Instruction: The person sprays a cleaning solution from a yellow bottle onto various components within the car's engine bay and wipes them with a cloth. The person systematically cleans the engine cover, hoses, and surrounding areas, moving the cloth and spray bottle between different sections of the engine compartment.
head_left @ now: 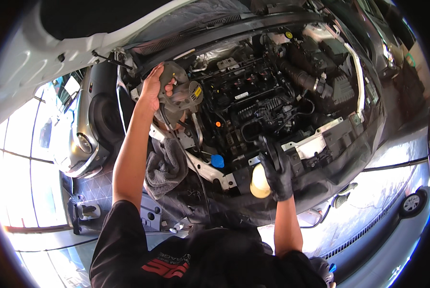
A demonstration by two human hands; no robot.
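Observation:
My bare left hand (152, 92) is closed around a grey-brown, rounded device (183, 98) with a yellow label. From it a dark cord or hose (182, 148) runs down toward me over the car's front edge. The device is over the left side of the engine bay; part of it is hidden by my fingers. My right hand (277, 172), in a black glove, is at the front edge of the bay. Against its palm side is a pale yellow, rounded thing (259, 183), apparently held there; the glove hides part of it.
The engine (243, 91) fills the bay under the raised white hood (13, 62). A blue cap (217, 161) stands between my hands, and a dark grey towel (166, 168) lies on the left front edge. Other cars stand at left (83, 139) and lower right (397, 240).

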